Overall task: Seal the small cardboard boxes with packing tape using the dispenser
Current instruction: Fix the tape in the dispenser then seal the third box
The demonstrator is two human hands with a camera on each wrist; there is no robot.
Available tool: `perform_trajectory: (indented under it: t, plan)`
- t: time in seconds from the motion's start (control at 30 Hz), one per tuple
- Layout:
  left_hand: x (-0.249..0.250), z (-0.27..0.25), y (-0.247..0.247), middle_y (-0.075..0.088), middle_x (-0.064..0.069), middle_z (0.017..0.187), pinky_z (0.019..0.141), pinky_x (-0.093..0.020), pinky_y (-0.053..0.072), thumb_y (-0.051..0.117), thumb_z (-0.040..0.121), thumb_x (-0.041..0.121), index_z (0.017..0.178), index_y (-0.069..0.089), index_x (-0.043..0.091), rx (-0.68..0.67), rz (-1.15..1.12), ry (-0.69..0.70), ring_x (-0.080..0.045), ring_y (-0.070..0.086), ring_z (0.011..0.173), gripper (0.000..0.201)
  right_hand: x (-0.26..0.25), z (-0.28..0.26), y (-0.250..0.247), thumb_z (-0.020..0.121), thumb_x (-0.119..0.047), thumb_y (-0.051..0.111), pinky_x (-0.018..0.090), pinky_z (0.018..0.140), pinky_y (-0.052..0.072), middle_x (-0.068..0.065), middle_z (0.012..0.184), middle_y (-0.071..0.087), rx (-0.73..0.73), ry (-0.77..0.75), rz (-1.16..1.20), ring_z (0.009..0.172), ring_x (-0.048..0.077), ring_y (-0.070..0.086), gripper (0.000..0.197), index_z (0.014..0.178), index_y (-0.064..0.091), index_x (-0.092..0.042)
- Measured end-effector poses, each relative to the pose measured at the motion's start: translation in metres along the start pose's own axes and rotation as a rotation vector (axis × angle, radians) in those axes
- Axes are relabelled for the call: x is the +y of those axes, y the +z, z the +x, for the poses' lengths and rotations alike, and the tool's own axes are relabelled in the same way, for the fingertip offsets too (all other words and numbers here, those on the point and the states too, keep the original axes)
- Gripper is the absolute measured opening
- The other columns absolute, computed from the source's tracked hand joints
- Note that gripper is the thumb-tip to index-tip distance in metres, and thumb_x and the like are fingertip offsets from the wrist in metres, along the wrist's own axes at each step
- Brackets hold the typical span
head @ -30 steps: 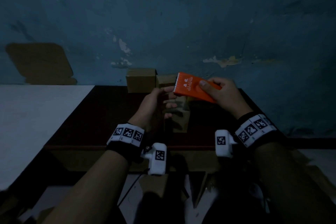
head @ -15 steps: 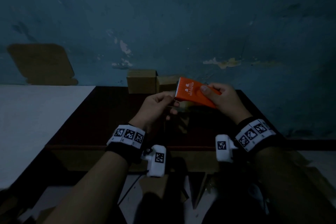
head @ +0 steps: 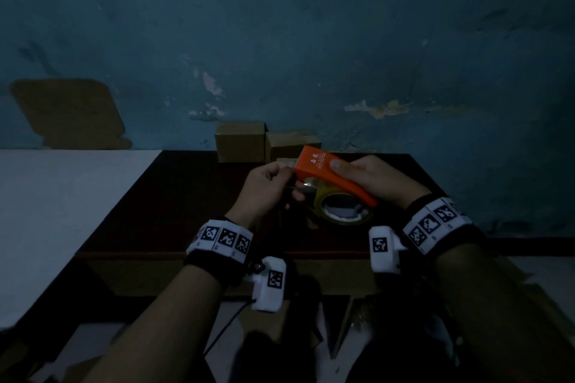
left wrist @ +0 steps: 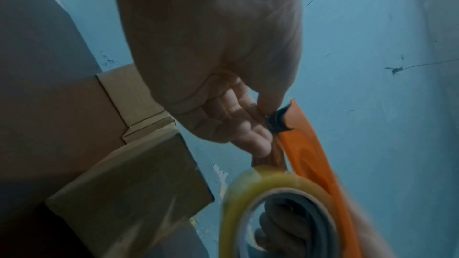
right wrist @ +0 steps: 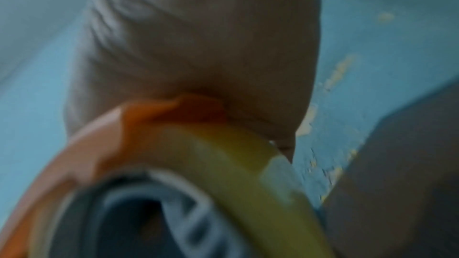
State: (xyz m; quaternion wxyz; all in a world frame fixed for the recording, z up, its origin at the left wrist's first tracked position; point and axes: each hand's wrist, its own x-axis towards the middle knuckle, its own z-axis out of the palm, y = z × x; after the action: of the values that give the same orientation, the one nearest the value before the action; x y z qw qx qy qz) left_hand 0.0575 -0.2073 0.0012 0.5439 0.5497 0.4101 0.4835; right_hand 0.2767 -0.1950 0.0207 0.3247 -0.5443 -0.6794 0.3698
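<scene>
Orange dispenser [head: 323,172] sits gripped in my right hand [head: 378,179], thumb on top, above the dark desk [head: 174,196]. My left hand [head: 264,190] pinches the tape [left wrist: 269,154] end at its front. Two boxes [head: 241,141] stand at the far edge by the wall.

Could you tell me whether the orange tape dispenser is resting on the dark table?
No, the right hand holds the orange tape dispenser up in the air above the dark table.
</scene>
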Motion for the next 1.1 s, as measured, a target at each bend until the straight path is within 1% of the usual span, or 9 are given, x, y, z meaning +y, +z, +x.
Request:
perform_trajectory:
  t: [0.17,0.23,0.33,0.53,0.63,0.73,0.83,0.9,1.1]
  plan:
    - [-0.003,0.000,0.002,0.066,-0.005,0.075,0.051,-0.019,0.041,0.049,0.099,0.025,0.094,0.062,0.002,0.016,-0.079,0.019,-0.009,0.061,0.059,0.027,0.008,-0.002,0.007,0.076,-0.064,0.066,0.034,0.076,0.050,0.017,0.085,0.073,-0.009,0.009,0.188,0.074,0.024,0.068,0.059,0.088,0.072,-0.007]
    - [-0.005,0.000,0.001,0.066,-0.008,0.073,0.052,-0.019,0.045,0.048,0.099,0.023,0.086,0.062,0.003,0.015,-0.056,0.064,-0.010,0.062,0.059,0.027,0.010,-0.003,0.010,0.078,-0.059,0.064,0.030,0.065,0.053,0.022,0.078,0.071,-0.009,0.003,0.220,0.066,0.024,0.066,0.055,0.087,0.070,-0.005]
    - [-0.008,-0.001,-0.004,0.066,-0.012,0.076,0.063,-0.021,0.052,0.049,0.099,0.018,0.087,0.062,-0.001,-0.017,0.023,0.171,-0.013,0.064,0.063,0.026,0.012,-0.005,0.012,0.077,-0.055,0.063,0.023,0.049,0.049,0.013,0.066,0.067,0.007,-0.026,0.277,0.050,0.018,0.061,0.048,0.081,0.069,-0.007]
    - [-0.017,0.001,-0.008,0.067,-0.013,0.079,0.066,-0.026,0.052,0.055,0.096,0.016,0.086,0.063,0.000,-0.004,0.130,0.372,-0.019,0.063,0.068,0.021,0.012,-0.012,0.013,0.080,-0.043,0.057,0.018,0.046,0.048,0.006,0.062,0.068,0.006,-0.036,0.338,0.046,0.011,0.061,0.039,0.082,0.067,-0.006]
    - [-0.024,0.001,-0.008,0.067,-0.011,0.077,0.065,-0.029,0.051,0.057,0.094,0.023,0.087,0.063,-0.005,0.014,0.097,0.290,-0.019,0.060,0.066,0.029,0.013,-0.012,0.015,0.081,-0.045,0.061,0.019,0.046,0.048,0.007,0.061,0.068,0.014,-0.046,0.333,0.046,0.013,0.060,0.040,0.080,0.067,-0.005]
    - [-0.025,0.000,-0.011,0.069,-0.009,0.083,0.069,-0.031,0.052,0.058,0.093,0.028,0.092,0.067,0.002,-0.056,0.035,0.157,-0.019,0.063,0.072,0.027,0.021,-0.010,0.014,0.074,-0.056,0.070,0.022,0.048,0.050,0.010,0.068,0.069,0.008,-0.043,0.320,0.051,0.016,0.062,0.051,0.085,0.068,-0.006]
    - [-0.020,-0.001,-0.012,0.070,-0.009,0.101,0.077,-0.031,0.056,0.059,0.092,0.015,0.098,0.068,0.008,-0.118,0.017,0.092,-0.018,0.067,0.083,0.013,0.025,-0.009,0.015,0.056,-0.065,0.074,0.023,0.050,0.051,0.010,0.073,0.071,-0.003,-0.038,0.330,0.055,0.017,0.064,0.068,0.090,0.069,-0.006]
    - [-0.017,-0.002,-0.009,0.070,-0.012,0.101,0.075,-0.030,0.057,0.059,0.092,0.007,0.099,0.068,0.006,-0.125,-0.025,0.064,-0.019,0.068,0.080,0.012,0.027,-0.009,0.015,0.050,-0.070,0.077,0.023,0.051,0.051,0.012,0.076,0.072,0.001,-0.042,0.335,0.058,0.018,0.065,0.077,0.092,0.069,-0.006]
    - [-0.009,-0.002,-0.005,0.071,-0.016,0.102,0.066,-0.027,0.057,0.057,0.095,0.013,0.105,0.067,-0.001,-0.049,-0.041,0.043,-0.022,0.068,0.075,0.021,0.026,-0.010,0.017,0.063,-0.059,0.066,0.022,0.049,0.051,0.009,0.071,0.071,-0.009,-0.041,0.349,0.053,0.016,0.064,0.059,0.088,0.069,-0.006]
